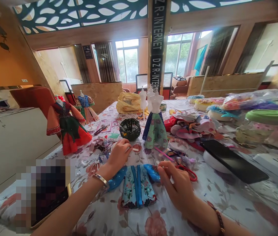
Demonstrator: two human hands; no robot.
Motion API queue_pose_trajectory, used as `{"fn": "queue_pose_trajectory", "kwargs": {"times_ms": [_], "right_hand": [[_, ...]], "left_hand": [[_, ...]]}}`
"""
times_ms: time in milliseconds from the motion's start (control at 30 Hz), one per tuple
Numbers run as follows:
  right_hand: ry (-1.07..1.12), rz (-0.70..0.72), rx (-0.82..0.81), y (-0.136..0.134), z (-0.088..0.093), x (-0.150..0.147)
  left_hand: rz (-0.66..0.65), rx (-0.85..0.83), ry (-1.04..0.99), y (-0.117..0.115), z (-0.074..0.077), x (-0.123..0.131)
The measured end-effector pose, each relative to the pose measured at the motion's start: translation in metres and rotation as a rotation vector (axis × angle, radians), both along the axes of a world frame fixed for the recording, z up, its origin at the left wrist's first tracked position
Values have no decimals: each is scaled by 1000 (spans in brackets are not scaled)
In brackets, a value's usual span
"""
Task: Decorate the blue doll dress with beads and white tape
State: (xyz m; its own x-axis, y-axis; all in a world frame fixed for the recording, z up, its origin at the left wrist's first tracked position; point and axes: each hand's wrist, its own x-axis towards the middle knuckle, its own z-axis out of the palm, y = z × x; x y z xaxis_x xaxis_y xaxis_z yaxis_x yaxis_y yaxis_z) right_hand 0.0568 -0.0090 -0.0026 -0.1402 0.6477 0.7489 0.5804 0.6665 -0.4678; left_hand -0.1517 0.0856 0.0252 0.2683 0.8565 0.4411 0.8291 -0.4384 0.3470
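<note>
A small doll jacket (pixel 138 187) of pale green flowered cloth with blue trim and blue sleeves lies flat on the flowered tablecloth (pixel 227 196). My left hand (pixel 118 155) rests beyond its left sleeve, fingers curled round a small white piece. My right hand (pixel 176 186) sits by the right sleeve, fingers pinched on something thin that I cannot make out. Red-handled scissors (pixel 189 172) and a pink stick (pixel 163 154) lie just past the right hand.
A white mannequin in a blue and green skirt (pixel 155 126) stands behind a dark woven basket (pixel 130 129). Dressed dolls in red (pixel 67 126) stand at the left. A black tablet (pixel 233 160), cloth scraps and bags crowd the right. A phone lies at near left.
</note>
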Motion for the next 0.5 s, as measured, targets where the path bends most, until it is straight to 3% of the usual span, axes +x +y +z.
{"fn": "queue_pose_trajectory", "kwargs": {"times_ms": [300,500], "right_hand": [[-28,-19,35,-2,1,2],[-46,-2,34,-2,-1,1]], "left_hand": [[2,-69,70,19,18,19],[110,-126,135,18,14,-5]]}}
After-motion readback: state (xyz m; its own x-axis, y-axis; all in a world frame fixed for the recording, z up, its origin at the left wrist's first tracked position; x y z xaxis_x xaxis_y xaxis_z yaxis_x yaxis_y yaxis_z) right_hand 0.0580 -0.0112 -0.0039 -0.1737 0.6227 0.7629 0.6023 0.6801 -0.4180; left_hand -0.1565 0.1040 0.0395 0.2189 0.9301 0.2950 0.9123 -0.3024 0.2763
